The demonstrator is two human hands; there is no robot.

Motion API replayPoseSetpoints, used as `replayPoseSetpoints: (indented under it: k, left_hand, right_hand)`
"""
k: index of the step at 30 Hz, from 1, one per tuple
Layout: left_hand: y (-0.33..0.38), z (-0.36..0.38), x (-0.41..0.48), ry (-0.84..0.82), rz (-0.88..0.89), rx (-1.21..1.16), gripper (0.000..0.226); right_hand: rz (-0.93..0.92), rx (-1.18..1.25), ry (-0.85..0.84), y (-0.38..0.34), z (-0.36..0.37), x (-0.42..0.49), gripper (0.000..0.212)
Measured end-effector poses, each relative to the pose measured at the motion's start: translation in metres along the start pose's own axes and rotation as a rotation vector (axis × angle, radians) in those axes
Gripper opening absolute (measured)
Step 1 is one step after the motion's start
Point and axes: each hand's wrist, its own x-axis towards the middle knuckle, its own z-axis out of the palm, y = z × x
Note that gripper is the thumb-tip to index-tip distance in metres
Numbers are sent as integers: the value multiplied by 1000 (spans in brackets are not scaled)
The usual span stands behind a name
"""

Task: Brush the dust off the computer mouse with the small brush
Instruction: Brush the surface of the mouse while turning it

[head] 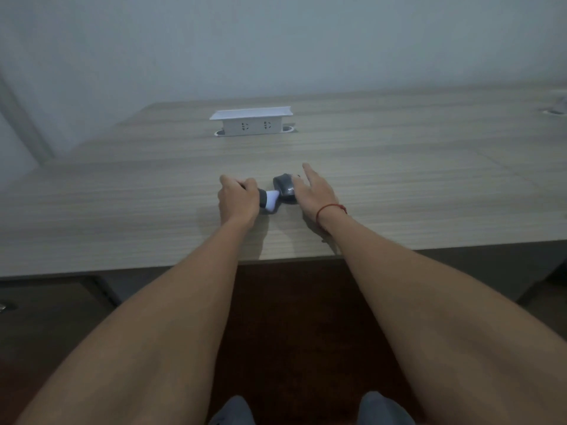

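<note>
Bare wooden surface [399, 185] spreads wide on both sides of the hands, with its near edge running just behind the wrists and its far edge meeting the wall. A white socket box [252, 121] stands well beyond the hands, near the far edge.

Going from the left, the left hand [237, 199] is a closed fist around the dark handle of the small brush [267, 202], knuckles up, forearm reaching straight out over the near edge. The brush's white bristles point right and touch the left side of the computer mouse [286, 189], which sits on the surface between the two hands. The right hand [316, 191] lies against the mouse's right side, fingers loosely spread, forefinger stretched forward; how firmly it grips the mouse cannot be told. A red string [329, 210] circles the right wrist.
</note>
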Motion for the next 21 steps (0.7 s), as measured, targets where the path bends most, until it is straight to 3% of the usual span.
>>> replayPoseSetpoints:
  k: [5, 9, 15, 21]
  left_hand:
    - [-4, 2, 10, -15, -19, 11, 17]
    - [-4, 4, 18, -35, -51, 51, 29]
    - [1, 11, 16, -14, -57, 144, 32]
    - [0, 10, 8, -86, -116, -20, 37]
  right_hand:
    - [123, 23, 77, -2, 9, 17, 55]
    - [112, -74, 146, -2, 15, 18, 45]
    - [57, -15, 129, 7, 15, 18, 39]
    - [40, -2, 104, 8, 16, 13, 40]
